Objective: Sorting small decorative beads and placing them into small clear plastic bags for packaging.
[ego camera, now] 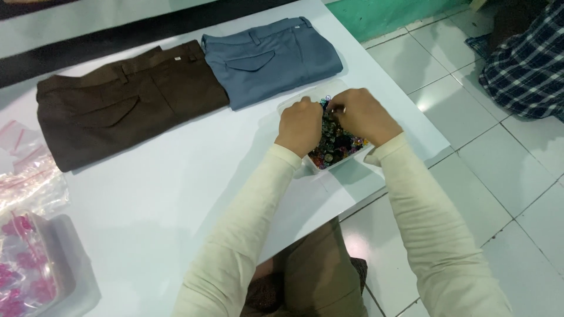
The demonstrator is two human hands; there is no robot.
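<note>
Both hands are sitting over a small clear tub (294,103) a little right of the middle of the frame. The tub is full of shiny beads (331,144) in many colours. It is resting near the right edge of the white table (164,188).

The left hand (299,124) is curling into a loose fist on the left side of the tub, with its knuckles up. I cannot tell if it is holding any beads. The right hand (364,115) is lying across the top of the tub, and its fingertips are bunching together down among the beads at the tub's upper part. What they are pinching is too small to see.

In the upper left, folded brown trousers (126,103) are lying flat. Just beside them, touching, are folded grey-blue trousers (273,58). Each one is showing a tiny white tag near the waistband.

At the left edge, small clear zip bags (26,170) with red strips are piling up. In the lower left corner, a clear box (35,267) is holding pink pieces.

In the upper right corner, a person in a dark checked shirt (526,64) is sitting on the white tiled floor (487,176).
</note>
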